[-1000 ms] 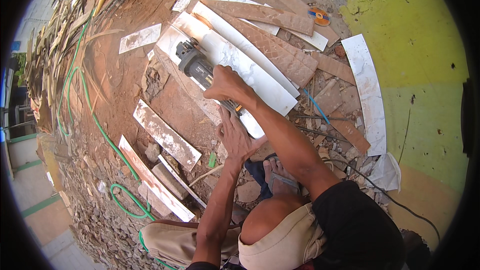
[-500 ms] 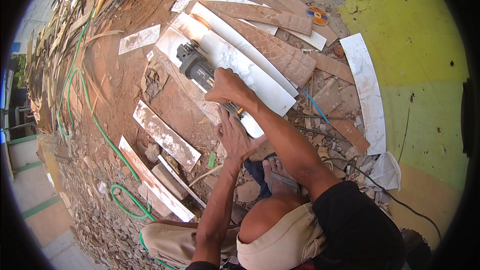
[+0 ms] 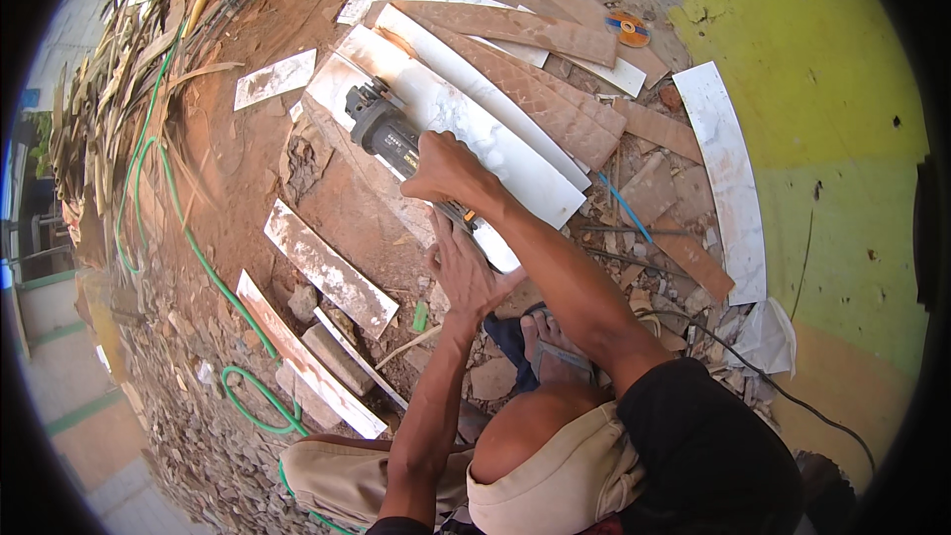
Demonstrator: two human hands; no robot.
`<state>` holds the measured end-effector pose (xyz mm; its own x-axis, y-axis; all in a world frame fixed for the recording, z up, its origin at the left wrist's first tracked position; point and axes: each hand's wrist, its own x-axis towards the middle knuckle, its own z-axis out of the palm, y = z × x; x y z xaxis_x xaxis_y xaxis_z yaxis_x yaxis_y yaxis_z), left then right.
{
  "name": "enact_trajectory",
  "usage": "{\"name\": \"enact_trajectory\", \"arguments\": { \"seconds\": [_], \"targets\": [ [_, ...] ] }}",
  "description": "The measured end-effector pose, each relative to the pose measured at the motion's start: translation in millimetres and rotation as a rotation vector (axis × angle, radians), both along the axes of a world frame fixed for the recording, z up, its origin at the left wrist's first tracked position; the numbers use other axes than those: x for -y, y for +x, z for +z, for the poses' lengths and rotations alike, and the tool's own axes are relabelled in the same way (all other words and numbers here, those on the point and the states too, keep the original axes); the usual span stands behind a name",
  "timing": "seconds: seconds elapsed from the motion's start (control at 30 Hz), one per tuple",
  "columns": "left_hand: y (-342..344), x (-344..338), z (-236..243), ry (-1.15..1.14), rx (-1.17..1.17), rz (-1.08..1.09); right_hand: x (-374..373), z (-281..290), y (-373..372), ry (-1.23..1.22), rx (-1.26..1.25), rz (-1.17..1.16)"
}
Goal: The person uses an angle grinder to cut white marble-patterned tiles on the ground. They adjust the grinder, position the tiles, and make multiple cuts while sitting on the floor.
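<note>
My right hand is wrapped around the body of a dark grey angle grinder. The grinder's head points to the far left, over a white marbled tile. A thin dark line runs along the tile beyond the head; the disc itself is hidden. Close to me, my left hand lies with fingers stretched along the tile's left edge and the thumb out to the right at its near end. The rear of the grinder is partly covered by my right hand and wrist.
Brown-backed tile strips are piled to the right of the tile. An orange and blue disc lies beyond them. A white strip leans by the yellow-green wall. On the left are a green hose and rubble. A black cable runs right.
The grinder and my right hand have shifted very slightly toward the far left along the tile. My left hand stays at the tile's near end.
</note>
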<state>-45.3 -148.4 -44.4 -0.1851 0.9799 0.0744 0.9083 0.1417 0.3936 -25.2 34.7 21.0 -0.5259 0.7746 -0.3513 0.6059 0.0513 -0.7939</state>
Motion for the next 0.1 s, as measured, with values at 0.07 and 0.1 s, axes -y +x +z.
{"name": "enact_trajectory", "arguments": {
  "seconds": [0.07,0.1],
  "targets": [
    [-0.1,-0.4,1.3,0.001,0.016,-0.003,-2.2,1.3,-0.7,-0.023,0.003,0.004],
    [-0.8,-0.2,1.8,-0.002,0.013,-0.007,-2.4,1.8,-0.8,-0.031,0.005,0.002]
  ]
}}
